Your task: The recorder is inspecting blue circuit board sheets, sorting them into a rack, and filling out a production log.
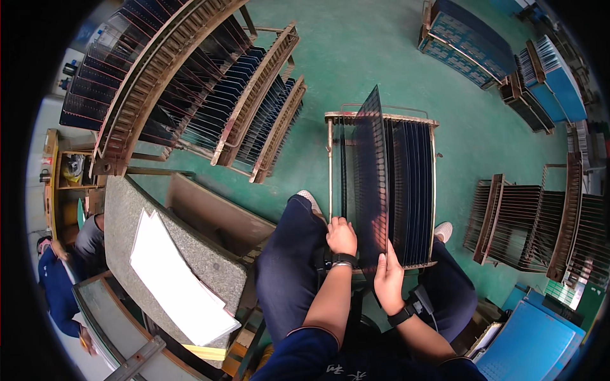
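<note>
A thin, dark, see-through panel (372, 181) stands upright and slightly tilted above a metal rack (330, 166) between my legs. It bears a strip of small rectangles along its right side. My right hand (389, 279) is closed on the panel's near lower edge, thumb and fingers on its faces. To the left of the panel, my left hand (342, 236) has its fingers curled at the near left of the rack; what they grip is hidden. Several similar dark panels (413, 190) stand in the rack's slots on the right, and at least one on the left.
Large slotted racks with dark panels (222, 95) stand at the far left. More racks (486, 219) are on the right, with blue stacked panels (470, 41) at the far right. White paper sheets (178, 279) lie on a grey surface (127, 197). Another person (57, 279) sits at the left.
</note>
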Demonstrator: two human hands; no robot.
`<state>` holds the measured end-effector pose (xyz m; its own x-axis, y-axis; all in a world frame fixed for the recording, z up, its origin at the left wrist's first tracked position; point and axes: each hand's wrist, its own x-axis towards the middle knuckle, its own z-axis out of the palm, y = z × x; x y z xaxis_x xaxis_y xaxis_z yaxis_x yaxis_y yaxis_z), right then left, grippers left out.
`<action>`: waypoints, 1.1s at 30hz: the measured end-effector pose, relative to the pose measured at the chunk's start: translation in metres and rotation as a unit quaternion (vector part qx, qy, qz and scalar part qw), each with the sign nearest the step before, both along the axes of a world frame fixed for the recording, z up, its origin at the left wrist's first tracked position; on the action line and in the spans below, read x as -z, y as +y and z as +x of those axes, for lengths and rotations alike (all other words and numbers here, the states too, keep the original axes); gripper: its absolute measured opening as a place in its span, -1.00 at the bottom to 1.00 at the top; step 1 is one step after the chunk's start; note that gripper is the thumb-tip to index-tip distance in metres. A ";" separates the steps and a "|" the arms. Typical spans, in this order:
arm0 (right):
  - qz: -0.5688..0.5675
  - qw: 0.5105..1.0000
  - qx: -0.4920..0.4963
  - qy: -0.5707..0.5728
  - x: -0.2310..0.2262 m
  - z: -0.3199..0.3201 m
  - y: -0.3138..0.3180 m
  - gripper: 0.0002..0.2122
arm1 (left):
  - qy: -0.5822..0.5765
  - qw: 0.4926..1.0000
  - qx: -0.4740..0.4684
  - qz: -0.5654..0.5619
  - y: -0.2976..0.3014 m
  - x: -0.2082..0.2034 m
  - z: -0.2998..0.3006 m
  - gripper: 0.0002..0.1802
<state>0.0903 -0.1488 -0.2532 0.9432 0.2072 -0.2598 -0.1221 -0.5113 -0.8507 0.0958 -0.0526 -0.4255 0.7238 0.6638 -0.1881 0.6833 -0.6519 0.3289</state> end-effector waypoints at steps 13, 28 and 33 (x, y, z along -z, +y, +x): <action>-0.071 0.989 -0.130 -0.016 0.114 -0.004 -0.020 -0.58 | 0.079 0.995 -0.012 -0.052 0.000 -0.007 0.009 -0.85; 0.124 0.982 -0.029 0.139 0.043 -0.031 -0.135 -0.63 | -0.323 0.894 0.148 -0.273 0.038 -0.225 -0.015 -0.87; 0.378 0.900 0.113 0.188 -0.055 0.014 -0.138 -0.41 | -0.356 0.720 0.046 -0.594 0.065 -0.284 -0.050 -0.79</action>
